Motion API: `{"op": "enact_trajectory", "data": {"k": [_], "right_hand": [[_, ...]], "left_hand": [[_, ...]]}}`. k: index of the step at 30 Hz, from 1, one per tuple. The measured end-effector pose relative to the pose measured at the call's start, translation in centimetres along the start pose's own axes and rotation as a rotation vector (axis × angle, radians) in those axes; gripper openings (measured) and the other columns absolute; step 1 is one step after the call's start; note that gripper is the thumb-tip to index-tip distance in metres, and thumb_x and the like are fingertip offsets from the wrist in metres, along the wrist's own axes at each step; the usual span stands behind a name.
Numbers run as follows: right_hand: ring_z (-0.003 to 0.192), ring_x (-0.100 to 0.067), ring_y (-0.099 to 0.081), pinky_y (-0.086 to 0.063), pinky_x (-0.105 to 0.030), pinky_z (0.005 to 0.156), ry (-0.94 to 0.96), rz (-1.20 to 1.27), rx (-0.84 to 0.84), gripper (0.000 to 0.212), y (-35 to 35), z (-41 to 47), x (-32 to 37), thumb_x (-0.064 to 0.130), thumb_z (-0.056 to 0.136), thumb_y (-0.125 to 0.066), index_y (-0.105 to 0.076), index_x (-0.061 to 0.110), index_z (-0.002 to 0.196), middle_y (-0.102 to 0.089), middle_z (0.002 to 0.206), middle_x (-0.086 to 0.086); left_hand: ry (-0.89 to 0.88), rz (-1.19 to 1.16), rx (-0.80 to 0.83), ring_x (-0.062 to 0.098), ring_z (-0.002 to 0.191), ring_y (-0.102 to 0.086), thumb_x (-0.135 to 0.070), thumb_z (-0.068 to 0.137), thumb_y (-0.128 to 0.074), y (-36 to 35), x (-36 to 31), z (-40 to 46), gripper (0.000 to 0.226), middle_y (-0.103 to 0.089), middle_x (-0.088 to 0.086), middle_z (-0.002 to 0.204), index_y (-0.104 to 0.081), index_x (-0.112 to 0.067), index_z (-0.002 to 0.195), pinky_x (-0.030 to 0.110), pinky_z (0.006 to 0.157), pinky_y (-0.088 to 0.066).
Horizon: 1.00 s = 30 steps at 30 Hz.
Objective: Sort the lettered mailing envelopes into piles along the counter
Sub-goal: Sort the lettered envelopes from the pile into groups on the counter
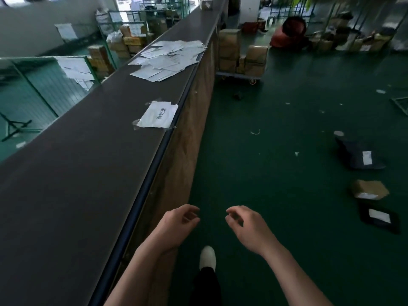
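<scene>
A loose heap of white mailing envelopes [170, 59] lies far along the dark counter [72, 164], near its right edge. Closer to me, a white paper label [158, 115] with handwritten characters is taped flat to the counter. My left hand [180, 221] and my right hand [245, 225] hang in front of me over the green floor, to the right of the counter's edge. Both have loosely curled fingers and hold nothing. The envelopes are well beyond reach of either hand.
A trolley of cardboard boxes [240, 56] stands past the counter's far end. Dark parcels [359, 155] and a brown box [369, 189] lie on the green floor at right. My white shoe [207, 257] is below my hands. Wire cages with boxes stand behind the counter.
</scene>
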State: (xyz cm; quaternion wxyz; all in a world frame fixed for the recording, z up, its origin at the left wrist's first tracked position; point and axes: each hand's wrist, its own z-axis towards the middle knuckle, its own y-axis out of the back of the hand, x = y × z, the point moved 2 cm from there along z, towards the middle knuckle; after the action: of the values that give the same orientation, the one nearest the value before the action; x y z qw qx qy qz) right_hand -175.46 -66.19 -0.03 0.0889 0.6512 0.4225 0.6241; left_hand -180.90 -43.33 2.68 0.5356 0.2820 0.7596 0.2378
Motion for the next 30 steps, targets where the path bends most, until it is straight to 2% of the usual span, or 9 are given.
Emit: {"op": "enact_trajectory", "data": {"k": [7,10,14,18,20,24,26,30], "right_hand": [[0.101,0.0,-0.059,-0.052,-0.021,0.087,0.041,-0.06,0.059,0.032,4.4,21.4,2.4,0.041,0.104,-0.053,-0.062,0.028,0.132,-0.06,0.113,0.016],[0.102,0.0,-0.058,-0.051,-0.018,0.085,0.037,-0.031,0.002,0.031,8.4,29.3,3.4,0.039,0.104,-0.055,-0.061,0.029,0.132,-0.06,0.113,0.017],[0.1,0.002,-0.058,-0.049,-0.012,0.078,-0.055,0.047,-0.077,0.028,13.2,39.3,1.7,0.034,0.105,-0.055,-0.061,0.027,0.131,-0.06,0.113,0.017],[0.098,0.001,-0.06,-0.049,-0.011,0.078,-0.098,0.084,-0.096,0.025,16.3,48.5,-1.5,0.029,0.106,-0.054,-0.068,0.025,0.126,-0.061,0.11,0.016],[0.101,0.002,-0.06,-0.049,-0.009,0.078,-0.095,0.116,-0.111,0.025,18.4,55.1,-3.7,0.027,0.106,-0.054,-0.067,0.024,0.127,-0.062,0.112,0.016],[0.101,0.002,-0.06,-0.049,-0.007,0.076,-0.086,0.174,-0.121,0.031,23.2,66.4,-5.8,0.019,0.103,-0.058,-0.064,0.024,0.133,-0.061,0.114,0.013],[0.101,0.001,-0.06,-0.049,-0.009,0.073,-0.072,0.181,-0.095,0.034,26.0,72.1,-5.6,0.021,0.102,-0.059,-0.062,0.025,0.136,-0.061,0.116,0.012],[0.098,0.001,-0.061,-0.049,-0.01,0.071,-0.028,0.199,-0.078,0.034,31.2,82.6,-3.5,0.026,0.101,-0.061,-0.062,0.027,0.135,-0.061,0.112,0.014]], "left_hand": [[0.042,-0.125,-0.083,0.0,0.097,-0.062,-0.034,0.099,-0.063,8.0,-1.1,21.7,0.029,-0.066,-0.012,0.109,-0.062,-0.028,0.127,0.014,0.079,-0.048],[0.04,-0.145,-0.109,0.0,0.094,-0.064,-0.035,0.098,-0.065,11.5,-3.5,30.1,0.029,-0.069,-0.011,0.104,-0.065,-0.026,0.125,0.014,0.078,-0.049],[0.035,-0.155,-0.07,0.002,0.097,-0.065,-0.034,0.098,-0.064,14.7,-6.4,41.0,0.027,-0.069,-0.012,0.106,-0.065,-0.027,0.124,0.024,0.088,-0.055],[0.048,-0.174,-0.033,0.0,0.095,-0.065,-0.033,0.099,-0.064,15.6,-7.7,50.9,0.026,-0.067,-0.014,0.104,-0.065,-0.027,0.124,0.013,0.076,-0.051],[0.057,-0.176,-0.017,0.0,0.096,-0.064,-0.034,0.099,-0.063,15.3,-8.9,57.6,0.027,-0.067,-0.014,0.105,-0.063,-0.027,0.125,0.012,0.073,-0.051],[0.079,-0.115,0.078,0.001,0.099,-0.063,-0.037,0.099,-0.061,16.0,-12.9,68.0,0.028,-0.064,-0.013,0.111,-0.06,-0.031,0.127,0.017,0.081,-0.053],[0.074,-0.086,0.092,0.001,0.099,-0.063,-0.038,0.099,-0.061,18.1,-15.0,72.6,0.028,-0.064,-0.012,0.113,-0.059,-0.032,0.127,0.018,0.082,-0.054],[0.067,-0.101,-0.006,0.002,0.1,-0.065,-0.036,0.1,-0.061,24.1,-17.8,81.0,0.027,-0.065,-0.012,0.111,-0.06,-0.031,0.126,0.02,0.084,-0.055]]}}
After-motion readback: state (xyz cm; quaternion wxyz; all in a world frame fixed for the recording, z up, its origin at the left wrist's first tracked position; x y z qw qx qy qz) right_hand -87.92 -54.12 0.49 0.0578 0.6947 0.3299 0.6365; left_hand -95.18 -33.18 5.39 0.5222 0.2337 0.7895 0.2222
